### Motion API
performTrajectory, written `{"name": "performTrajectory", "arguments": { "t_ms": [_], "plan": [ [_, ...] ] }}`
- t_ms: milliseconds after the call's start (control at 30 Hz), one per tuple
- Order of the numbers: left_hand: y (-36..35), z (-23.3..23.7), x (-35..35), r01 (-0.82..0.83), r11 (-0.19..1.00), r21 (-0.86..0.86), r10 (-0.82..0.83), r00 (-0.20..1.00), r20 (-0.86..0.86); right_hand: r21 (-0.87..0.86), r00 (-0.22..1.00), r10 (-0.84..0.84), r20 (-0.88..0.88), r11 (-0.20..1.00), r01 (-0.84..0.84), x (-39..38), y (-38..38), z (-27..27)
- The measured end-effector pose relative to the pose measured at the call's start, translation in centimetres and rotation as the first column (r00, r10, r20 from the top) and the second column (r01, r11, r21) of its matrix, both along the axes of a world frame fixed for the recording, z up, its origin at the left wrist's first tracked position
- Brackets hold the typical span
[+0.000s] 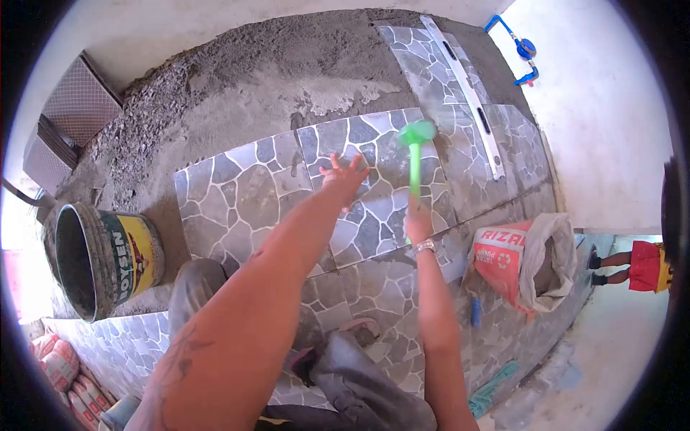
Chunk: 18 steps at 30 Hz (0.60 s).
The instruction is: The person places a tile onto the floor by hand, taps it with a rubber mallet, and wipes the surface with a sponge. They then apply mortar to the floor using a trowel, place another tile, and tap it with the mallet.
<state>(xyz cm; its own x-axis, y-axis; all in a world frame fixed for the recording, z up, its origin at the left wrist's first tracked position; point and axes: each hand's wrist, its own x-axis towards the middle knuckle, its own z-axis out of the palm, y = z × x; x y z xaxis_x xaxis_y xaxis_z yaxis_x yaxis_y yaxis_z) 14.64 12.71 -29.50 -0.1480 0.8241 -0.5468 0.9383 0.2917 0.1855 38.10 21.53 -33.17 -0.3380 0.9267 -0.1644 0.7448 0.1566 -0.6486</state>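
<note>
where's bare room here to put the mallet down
Free: the tile between the bucket and the left hand, and the laid tiles between the right hand, which grips the mallet, and the cement bag. The mortar bed is bare but loose. Crowded: the far tiles under the level.

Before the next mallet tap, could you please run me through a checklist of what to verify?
1. Grip: right hand closed around the handle of the green mallet: ok.
2. Steadying: left hand spread flat on the tile: ok.
3. Clearance: mallet head raised and apart from the left hand: ok.
4. Flushness: tile even with the neighbouring tile: cannot tell.
5. Obstruction: level lies on the farther tiles, out of the mallet's way: ok.
</note>
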Motion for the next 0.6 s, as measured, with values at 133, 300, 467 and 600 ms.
{"name": "performTrajectory", "arguments": {
  "t_ms": [133,300,467,600],
  "plan": [
    [-0.4,0.7,0.1,-0.006,1.000,0.001,0.006,1.000,0.000,-0.149,0.943,-0.059,-0.326,0.989,0.010,-2.4,-1.6,8.8],
    [-2.3,-3.2,1.3,-0.191,0.967,0.168,0.206,0.975,-0.080,0.222,0.806,0.239,-0.541,0.965,-0.137,-5.0,-3.9,13.7],
    [-2.4,-4.1,1.0,-0.156,0.974,0.166,0.173,0.980,-0.098,0.232,0.959,0.284,-0.007,0.933,-0.275,-4.7,-3.9,0.8],
    [-1.9,-4.8,0.8,-0.147,0.983,0.112,0.158,0.983,-0.094,0.280,0.923,0.316,-0.218,0.927,-0.252,-7.0,-4.3,4.0]
  ]
}}
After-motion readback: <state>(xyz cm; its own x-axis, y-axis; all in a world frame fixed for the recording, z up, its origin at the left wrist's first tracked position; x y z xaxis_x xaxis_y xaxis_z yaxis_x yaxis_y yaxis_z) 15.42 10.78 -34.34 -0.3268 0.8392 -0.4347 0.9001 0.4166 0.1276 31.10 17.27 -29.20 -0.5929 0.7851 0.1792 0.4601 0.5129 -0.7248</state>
